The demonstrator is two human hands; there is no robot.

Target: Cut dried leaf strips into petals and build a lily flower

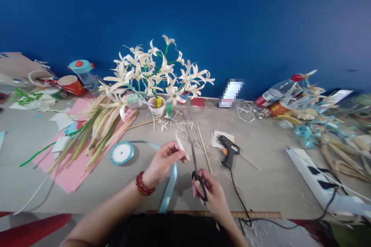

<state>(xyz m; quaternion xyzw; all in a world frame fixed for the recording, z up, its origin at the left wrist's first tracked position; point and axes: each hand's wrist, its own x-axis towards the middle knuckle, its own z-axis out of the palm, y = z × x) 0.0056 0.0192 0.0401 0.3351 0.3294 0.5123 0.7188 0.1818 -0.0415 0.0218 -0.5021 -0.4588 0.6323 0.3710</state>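
Note:
Between its thumb and fingers, my left hand [167, 160] pinches a pale, curved petal [181, 143] that looks cut from dried husk. My right hand [211, 191] grips a pair of scissors [195, 168] by the black handles, blades pointing away from me. The blades lie just right of the petal, apart from it. Beneath my left wrist runs a light blue ribbon [169, 191], and its spool [121, 153] lies flat to the left. Beyond my hands, pale handmade flowers [165, 67] on green stems stand in paper cups, one of them a white cup [156, 108].
A black glue gun [230, 150] with a trailing cord lies right of the scissors. Dried husks [98, 131] rest on pink paper [65, 177] at left. A white power strip [307, 179] sits at right, near a plastic bottle [275, 90]. Thin sticks [204, 146] lie mid-table.

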